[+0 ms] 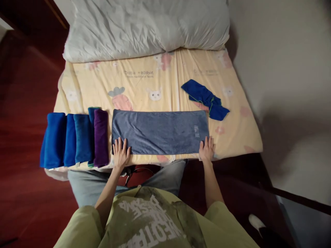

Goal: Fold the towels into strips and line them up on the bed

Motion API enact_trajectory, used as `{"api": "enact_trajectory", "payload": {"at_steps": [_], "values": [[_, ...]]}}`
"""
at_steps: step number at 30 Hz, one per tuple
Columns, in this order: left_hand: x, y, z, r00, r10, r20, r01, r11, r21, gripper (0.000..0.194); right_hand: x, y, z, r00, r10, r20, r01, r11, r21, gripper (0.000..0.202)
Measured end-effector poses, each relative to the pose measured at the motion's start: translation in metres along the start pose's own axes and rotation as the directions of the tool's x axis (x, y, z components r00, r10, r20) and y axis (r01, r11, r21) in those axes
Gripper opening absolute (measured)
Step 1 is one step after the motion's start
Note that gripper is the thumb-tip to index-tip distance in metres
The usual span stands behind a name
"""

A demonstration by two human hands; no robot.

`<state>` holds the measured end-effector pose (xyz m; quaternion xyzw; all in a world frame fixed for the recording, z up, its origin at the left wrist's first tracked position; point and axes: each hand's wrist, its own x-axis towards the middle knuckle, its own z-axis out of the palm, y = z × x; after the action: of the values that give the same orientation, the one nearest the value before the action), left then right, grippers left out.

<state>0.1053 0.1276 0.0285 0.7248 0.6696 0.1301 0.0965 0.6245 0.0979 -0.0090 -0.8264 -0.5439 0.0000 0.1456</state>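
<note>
**Head view: both palms flat on a spread towel**

Head view: showed a grey-blue towel (160, 132) lying lengthwise along the near edge of the bed (240, 137). Left hand (121, 153) pressed its near left corner, right hand (207, 148) the near right corner, each grip open, fingers flat, closing on nothing, likely smoothing it. Lay folded towels (74, 139) just left; crumpled blue cloth (205, 99) beyond, apart. Pillow (147, 26) farthest.

Bare sheet (144, 86) lies open beyond the grey-blue towel (160, 132), up to the pillow (147, 27). Rolled towels (74, 139) block the left, just beside the towel's edge. A crumpled blue cloth (205, 99) obstructs the far right corner; open sheet beyond it.
</note>
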Motion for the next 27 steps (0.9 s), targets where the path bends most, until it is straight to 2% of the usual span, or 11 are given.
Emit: {"api": "enact_trajectory", "payload": {"at_steps": [3, 6, 8, 11, 15, 18, 21, 23, 25, 26, 27], "values": [[-0.023, -0.014, -0.009, 0.999, -0.026, -0.045, 0.027, 0.999, 0.03, 0.057, -0.008, 0.032, -0.003, 0.988, 0.069, -0.135, -0.051, 0.989, 0.136, 0.068], [-0.028, -0.03, -0.023, 0.993, 0.103, 0.064, -0.109, 0.989, 0.097, 0.049, -0.004, 0.051, -0.004, 0.964, 0.187, -0.19, -0.13, 0.952, 0.276, 0.068], [-0.023, -0.04, -0.034, 0.967, 0.181, 0.18, -0.21, 0.965, 0.157, 0.046, 0.001, 0.057, -0.004, 0.952, 0.277, -0.132, -0.216, 0.91, 0.354, 0.067], [-0.012, -0.048, -0.046, 0.929, 0.207, 0.307, -0.287, 0.926, 0.245, 0.044, 0.008, 0.062, -0.005, 0.941, 0.339, -0.008, -0.308, 0.863, 0.401, 0.062], [-0.004, -0.054, -0.052, 0.87, 0.251, 0.424, -0.372, 0.899, 0.232, 0.047, 0.013, 0.06, -0.013, 0.919, 0.39, 0.052, -0.382, 0.851, 0.361, 0.05], [-0.009, -0.06, -0.053, 0.847, 0.242, 0.472, -0.369, 0.909, 0.195, 0.049, 0.015, 0.054, -0.022, 0.92, 0.387, 0.061, -0.387, 0.874, 0.295, 0.04], [-0.015, -0.059, -0.058, 0.842, 0.174, 0.511, -0.322, 0.922, 0.215, 0.055, 0.015, 0.04, -0.034, 0.929, 0.368, 0.047, -0.369, 0.908, 0.199, 0.036], [-0.013, -0.045, -0.062, 0.852, 0.138, 0.505, -0.292, 0.926, 0.24, 0.055, 0.012, 0.018, -0.04, 0.934, 0.358, -0.018, -0.352, 0.925, 0.144, 0.041], [-0.004, -0.014, -0.06, 0.885, 0.173, 0.432, -0.287, 0.934, 0.214, 0.051, 0.006, -0.021, -0.044, 0.952, 0.293, -0.093, -0.285, 0.955, 0.085, 0.048], [0.002, 0.006, -0.055, 0.904, 0.22, 0.367, -0.3, 0.938, 0.176, 0.051, 0.0, -0.046, -0.044, 0.973, 0.215, -0.085, -0.211, 0.976, 0.05, 0.05], [0.008, 0.029, -0.046, 0.919, 0.262, 0.293, -0.311, 0.941, 0.131, 0.052, -0.006, -0.075, -0.042, 0.995, 0.096, -0.026, -0.095, 0.995, 0.039, 0.051]]}}
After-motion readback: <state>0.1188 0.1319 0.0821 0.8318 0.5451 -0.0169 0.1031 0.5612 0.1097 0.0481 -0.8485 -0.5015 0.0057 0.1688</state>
